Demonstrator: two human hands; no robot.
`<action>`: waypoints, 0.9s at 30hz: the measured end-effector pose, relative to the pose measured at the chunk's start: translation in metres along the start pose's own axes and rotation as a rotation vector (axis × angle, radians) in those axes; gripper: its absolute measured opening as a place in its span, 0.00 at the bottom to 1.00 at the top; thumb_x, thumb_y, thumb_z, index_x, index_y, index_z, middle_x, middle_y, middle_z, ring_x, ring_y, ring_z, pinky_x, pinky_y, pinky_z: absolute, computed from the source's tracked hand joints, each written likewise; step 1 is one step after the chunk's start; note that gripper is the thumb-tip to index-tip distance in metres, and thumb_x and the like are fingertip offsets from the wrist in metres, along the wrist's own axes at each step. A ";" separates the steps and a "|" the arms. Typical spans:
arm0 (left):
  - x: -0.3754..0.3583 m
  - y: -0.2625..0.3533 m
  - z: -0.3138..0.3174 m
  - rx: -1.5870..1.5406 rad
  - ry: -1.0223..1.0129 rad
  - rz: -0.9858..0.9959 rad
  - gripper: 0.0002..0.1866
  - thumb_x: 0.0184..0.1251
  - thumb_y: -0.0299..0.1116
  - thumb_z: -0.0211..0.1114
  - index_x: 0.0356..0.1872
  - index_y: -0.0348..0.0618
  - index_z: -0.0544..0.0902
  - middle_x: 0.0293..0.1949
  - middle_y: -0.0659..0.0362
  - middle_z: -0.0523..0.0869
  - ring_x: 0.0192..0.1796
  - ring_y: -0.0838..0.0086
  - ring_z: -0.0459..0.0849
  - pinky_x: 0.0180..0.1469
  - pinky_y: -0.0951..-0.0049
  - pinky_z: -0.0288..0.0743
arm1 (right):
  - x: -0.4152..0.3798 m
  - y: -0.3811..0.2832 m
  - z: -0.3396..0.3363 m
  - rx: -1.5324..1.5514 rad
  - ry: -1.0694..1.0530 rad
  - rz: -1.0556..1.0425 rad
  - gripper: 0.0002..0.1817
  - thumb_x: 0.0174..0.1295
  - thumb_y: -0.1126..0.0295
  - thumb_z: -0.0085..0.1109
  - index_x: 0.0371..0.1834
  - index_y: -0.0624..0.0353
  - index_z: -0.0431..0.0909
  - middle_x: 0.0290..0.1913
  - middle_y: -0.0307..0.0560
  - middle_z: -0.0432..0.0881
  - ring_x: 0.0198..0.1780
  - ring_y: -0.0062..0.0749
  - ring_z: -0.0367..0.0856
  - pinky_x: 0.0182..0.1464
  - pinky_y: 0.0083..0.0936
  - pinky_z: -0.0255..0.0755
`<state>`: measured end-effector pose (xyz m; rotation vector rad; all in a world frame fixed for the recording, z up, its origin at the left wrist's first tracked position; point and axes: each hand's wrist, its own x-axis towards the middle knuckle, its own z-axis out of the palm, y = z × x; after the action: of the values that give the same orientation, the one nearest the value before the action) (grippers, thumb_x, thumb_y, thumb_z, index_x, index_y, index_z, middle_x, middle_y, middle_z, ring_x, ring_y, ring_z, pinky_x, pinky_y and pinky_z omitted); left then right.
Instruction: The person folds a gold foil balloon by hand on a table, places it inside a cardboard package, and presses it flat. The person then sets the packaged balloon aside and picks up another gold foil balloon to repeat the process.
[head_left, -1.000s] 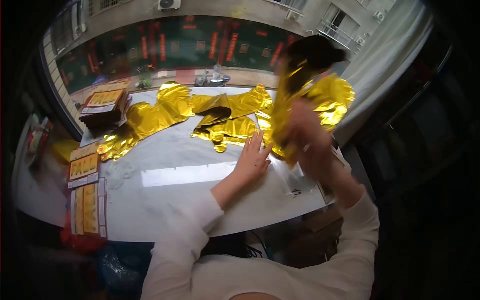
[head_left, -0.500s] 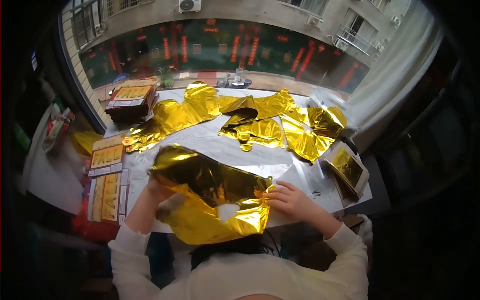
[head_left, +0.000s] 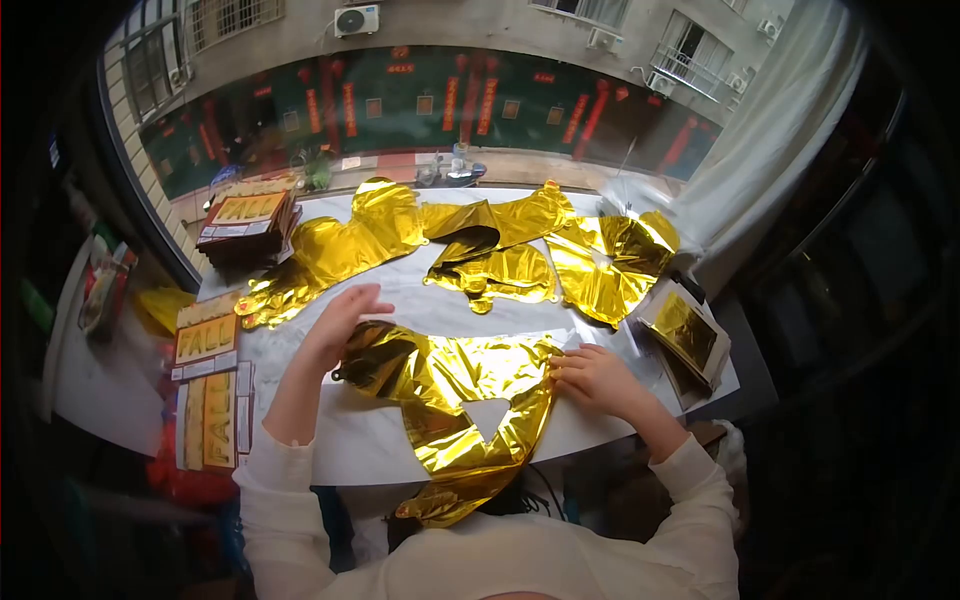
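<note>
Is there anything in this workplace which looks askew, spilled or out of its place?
Only one thing: the nearest gold foil piece extends past the near edge of the table, its lower end crumpled. It looks precarious and might slide off. I see no spill.

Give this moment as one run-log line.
left hand: open beside nearest gold foil; right hand: touching foil's right edge; foil: overhanging table's near edge

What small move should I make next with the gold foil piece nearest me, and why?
Perhaps use your left hand to draw the gold foil piece fully onto the table: its near end extends past the edge, while your right hand touches its right side.
</note>
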<state>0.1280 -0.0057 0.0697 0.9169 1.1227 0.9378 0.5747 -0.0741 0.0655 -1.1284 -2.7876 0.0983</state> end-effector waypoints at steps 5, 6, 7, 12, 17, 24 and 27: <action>0.018 -0.014 -0.001 0.517 0.096 0.246 0.31 0.73 0.37 0.69 0.75 0.43 0.72 0.62 0.44 0.85 0.48 0.67 0.92 0.51 0.67 0.87 | -0.004 0.001 0.005 0.034 -0.023 0.087 0.13 0.75 0.59 0.61 0.53 0.51 0.88 0.62 0.42 0.88 0.65 0.46 0.83 0.69 0.44 0.74; 0.013 -0.016 0.005 0.825 0.064 0.352 0.33 0.68 0.30 0.73 0.75 0.45 0.73 0.62 0.44 0.85 0.45 0.68 0.92 0.50 0.68 0.87 | -0.005 0.002 0.004 0.001 -0.020 0.094 0.13 0.75 0.59 0.61 0.53 0.51 0.88 0.62 0.43 0.88 0.65 0.46 0.83 0.68 0.43 0.74; 0.019 -0.019 0.008 0.762 0.079 0.304 0.35 0.56 0.19 0.75 0.70 0.45 0.80 0.60 0.46 0.87 0.42 0.70 0.92 0.50 0.68 0.87 | -0.005 0.003 0.004 -0.033 -0.017 0.100 0.14 0.75 0.59 0.62 0.54 0.52 0.89 0.62 0.43 0.88 0.65 0.46 0.83 0.68 0.43 0.75; 0.058 -0.024 0.006 0.917 0.266 0.728 0.19 0.60 0.16 0.66 0.53 0.39 0.87 0.51 0.47 0.89 0.46 0.54 0.90 0.53 0.60 0.84 | 0.003 0.005 -0.010 0.003 -0.125 0.213 0.14 0.72 0.59 0.64 0.52 0.52 0.90 0.60 0.44 0.89 0.64 0.47 0.83 0.66 0.41 0.76; 0.071 -0.004 0.026 1.013 0.186 0.870 0.15 0.66 0.17 0.62 0.51 0.39 0.87 0.46 0.50 0.86 0.49 0.54 0.88 0.53 0.61 0.82 | 0.027 0.005 -0.022 -0.060 -0.323 0.247 0.13 0.68 0.66 0.65 0.52 0.54 0.90 0.57 0.45 0.89 0.62 0.49 0.84 0.64 0.43 0.77; 0.133 -0.036 0.073 1.116 0.197 1.084 0.13 0.68 0.28 0.68 0.52 0.40 0.86 0.59 0.42 0.82 0.62 0.46 0.81 0.64 0.52 0.77 | 0.113 0.017 0.001 -0.028 -0.009 0.148 0.10 0.60 0.74 0.65 0.45 0.57 0.83 0.44 0.50 0.85 0.50 0.52 0.86 0.52 0.46 0.82; 0.159 -0.033 0.103 1.071 0.270 0.909 0.18 0.67 0.30 0.71 0.55 0.36 0.81 0.56 0.44 0.82 0.61 0.47 0.81 0.63 0.52 0.77 | 0.169 0.011 0.030 0.112 0.324 0.052 0.20 0.64 0.73 0.64 0.60 0.62 0.80 0.60 0.55 0.84 0.59 0.55 0.84 0.61 0.45 0.80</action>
<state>0.2606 0.1200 0.0092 2.3581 1.4778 1.1810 0.4574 0.0509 0.0515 -1.0814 -2.4384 0.0684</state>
